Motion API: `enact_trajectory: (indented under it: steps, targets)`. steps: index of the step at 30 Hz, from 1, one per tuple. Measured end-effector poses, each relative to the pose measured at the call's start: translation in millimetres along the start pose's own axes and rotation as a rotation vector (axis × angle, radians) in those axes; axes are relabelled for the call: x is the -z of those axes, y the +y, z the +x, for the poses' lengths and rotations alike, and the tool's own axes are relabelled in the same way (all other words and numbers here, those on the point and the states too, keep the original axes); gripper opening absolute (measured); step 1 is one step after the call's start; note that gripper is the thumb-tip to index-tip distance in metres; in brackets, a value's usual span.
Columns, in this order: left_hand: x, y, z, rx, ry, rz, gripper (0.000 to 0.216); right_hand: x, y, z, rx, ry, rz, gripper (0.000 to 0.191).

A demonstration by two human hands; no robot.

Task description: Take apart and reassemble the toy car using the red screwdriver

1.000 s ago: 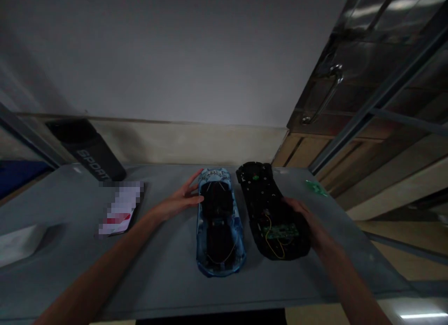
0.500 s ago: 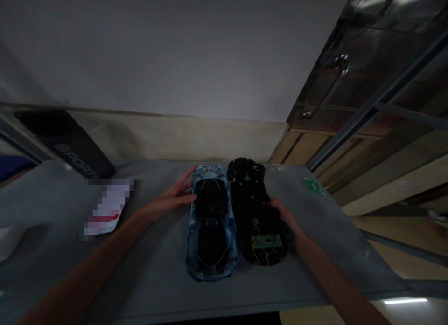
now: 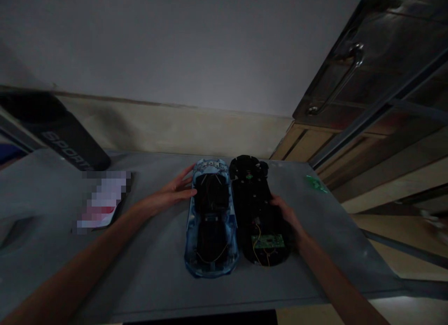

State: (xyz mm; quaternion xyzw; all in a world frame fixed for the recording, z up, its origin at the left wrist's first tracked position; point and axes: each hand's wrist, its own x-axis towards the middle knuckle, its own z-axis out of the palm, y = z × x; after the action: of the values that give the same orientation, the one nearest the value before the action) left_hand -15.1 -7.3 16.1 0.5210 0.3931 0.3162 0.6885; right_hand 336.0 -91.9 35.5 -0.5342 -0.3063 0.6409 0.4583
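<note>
Left hand (image 3: 175, 190), open, is touching the shell (image 3: 212, 217) at 9 o'clock; right hand (image 3: 286, 217) is gripping the chassis (image 3: 255, 199) at 3 o'clock. Both long axes are running 12 to 6.

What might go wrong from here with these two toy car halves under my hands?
1. The right hand lies on the black plastic chassis, close to its bare green circuit board and thin yellow wires; a finger may snag a wire.
2. The small green piece lies alone near the right edge of the grey table; a sweep of the arm might knock it off.
</note>
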Motion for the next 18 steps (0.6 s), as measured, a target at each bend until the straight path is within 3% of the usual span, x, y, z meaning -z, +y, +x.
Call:
enact_trajectory:
  steps: [18]
  targets:
    - [-7.2, 8.3, -3.4, -0.037, -0.037, 0.003, 0.111, 0.7, 2.6, -1.1, 0.041, -0.021, -0.059, 0.029]
